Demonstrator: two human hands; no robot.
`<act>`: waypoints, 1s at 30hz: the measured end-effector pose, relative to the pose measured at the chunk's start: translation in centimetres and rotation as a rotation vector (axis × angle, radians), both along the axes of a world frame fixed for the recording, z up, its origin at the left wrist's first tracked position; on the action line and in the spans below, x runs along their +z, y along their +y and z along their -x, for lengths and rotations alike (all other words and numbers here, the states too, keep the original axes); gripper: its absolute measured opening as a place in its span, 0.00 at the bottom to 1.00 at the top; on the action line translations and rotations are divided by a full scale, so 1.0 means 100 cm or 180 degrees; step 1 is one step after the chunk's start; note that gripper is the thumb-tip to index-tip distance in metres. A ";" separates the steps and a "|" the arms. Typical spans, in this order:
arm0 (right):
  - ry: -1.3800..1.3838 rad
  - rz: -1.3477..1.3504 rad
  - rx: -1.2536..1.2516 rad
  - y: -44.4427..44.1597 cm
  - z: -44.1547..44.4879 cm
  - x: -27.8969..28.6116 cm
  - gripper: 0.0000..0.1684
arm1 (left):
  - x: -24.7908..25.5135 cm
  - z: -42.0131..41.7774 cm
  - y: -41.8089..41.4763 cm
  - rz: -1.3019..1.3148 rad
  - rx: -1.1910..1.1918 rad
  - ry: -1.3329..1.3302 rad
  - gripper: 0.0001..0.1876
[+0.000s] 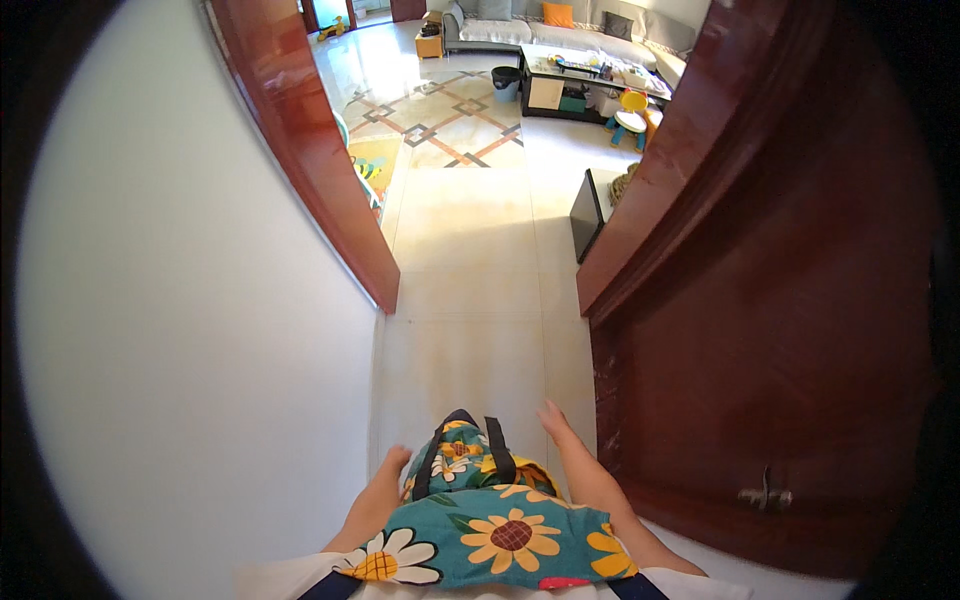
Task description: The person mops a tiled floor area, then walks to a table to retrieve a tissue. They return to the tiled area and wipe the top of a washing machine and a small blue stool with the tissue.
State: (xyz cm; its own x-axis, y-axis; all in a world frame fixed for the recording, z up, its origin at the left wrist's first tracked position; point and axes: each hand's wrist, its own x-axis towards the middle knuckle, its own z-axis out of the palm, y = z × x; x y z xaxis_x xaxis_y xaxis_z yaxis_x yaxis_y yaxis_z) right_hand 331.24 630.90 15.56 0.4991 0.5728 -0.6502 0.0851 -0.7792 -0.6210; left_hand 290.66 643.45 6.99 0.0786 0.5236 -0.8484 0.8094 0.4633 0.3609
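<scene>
My left hand (400, 455) hangs low beside a teal apron (514, 536) printed with sunflowers and daisies. It is blurred and its fingers look partly curled; no object shows in it. On the other side of the apron, my right hand (553, 420) reaches forward over the floor tiles (465, 352), also blurred, with fingers extended and nothing held. Black straps (499, 450) lie across the apron's lower part. Ahead is an open doorway between a reddish-brown left door frame (330, 165) and a right door frame (660, 172).
A dark wooden door (765, 337) with a metal handle (765, 496) stands at right; a white wall (187, 300) runs along the left. Beyond are a low cabinet (589, 214), waste bin (505, 84), coffee table (534, 101), child's chair (630, 120) and grey sofa (495, 31).
</scene>
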 end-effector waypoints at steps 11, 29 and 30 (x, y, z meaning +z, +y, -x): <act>0.0474 0.0356 -0.0556 0.259 -0.184 0.013 0.37 | -0.021 -0.089 0.224 0.0011 -0.1501 0.0677 0.18; -0.1339 0.0730 0.2266 0.524 -0.587 -0.069 0.21 | 0.066 -0.721 0.828 -0.1500 -0.0840 -0.0827 0.20; -0.1863 0.0372 0.2317 0.582 -0.630 -0.068 0.20 | 0.042 -0.719 0.832 -0.1739 -0.0584 -0.0763 0.19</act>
State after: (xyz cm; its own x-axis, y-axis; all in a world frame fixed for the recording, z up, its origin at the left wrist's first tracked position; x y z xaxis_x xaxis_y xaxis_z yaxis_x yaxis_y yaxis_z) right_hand 394.22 689.14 8.80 0.3097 0.8194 -0.4823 0.8496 -0.4662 -0.2466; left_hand 362.61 726.61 11.23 0.3634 0.8368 -0.4094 0.7255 0.0214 0.6878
